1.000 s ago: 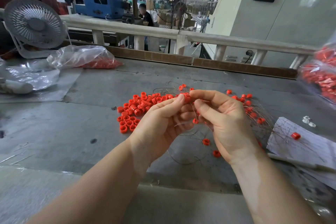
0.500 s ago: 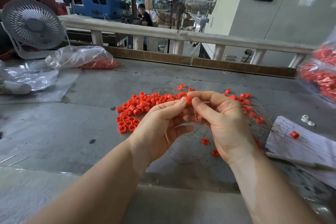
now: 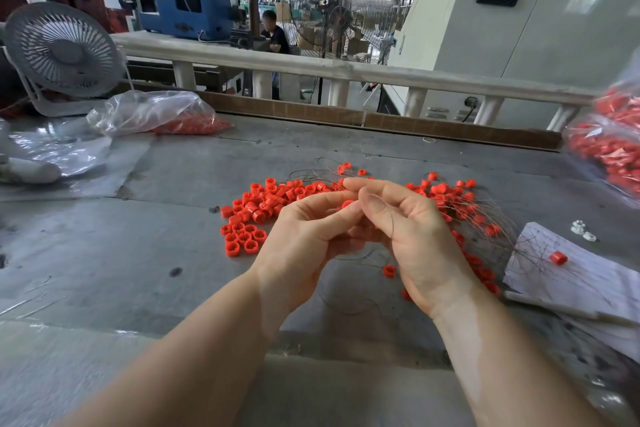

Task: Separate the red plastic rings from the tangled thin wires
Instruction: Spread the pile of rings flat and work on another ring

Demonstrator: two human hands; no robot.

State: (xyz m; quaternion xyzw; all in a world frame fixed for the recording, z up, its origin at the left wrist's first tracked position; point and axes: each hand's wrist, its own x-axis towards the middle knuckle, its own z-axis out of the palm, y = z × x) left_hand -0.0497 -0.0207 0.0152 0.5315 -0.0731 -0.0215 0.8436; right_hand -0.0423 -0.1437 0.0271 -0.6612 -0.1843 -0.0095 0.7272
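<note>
A small red plastic ring sat pinched between the fingertips of the left hand and right hand at mid-frame, both with fingers curled narrow, a tangle of thin dark wires trailing toward the right. A heap of loose red rings lay just left of the hands on the grey worktable. A clear plastic bag of red rings rested at upper left beside a white desk fan.
</note>
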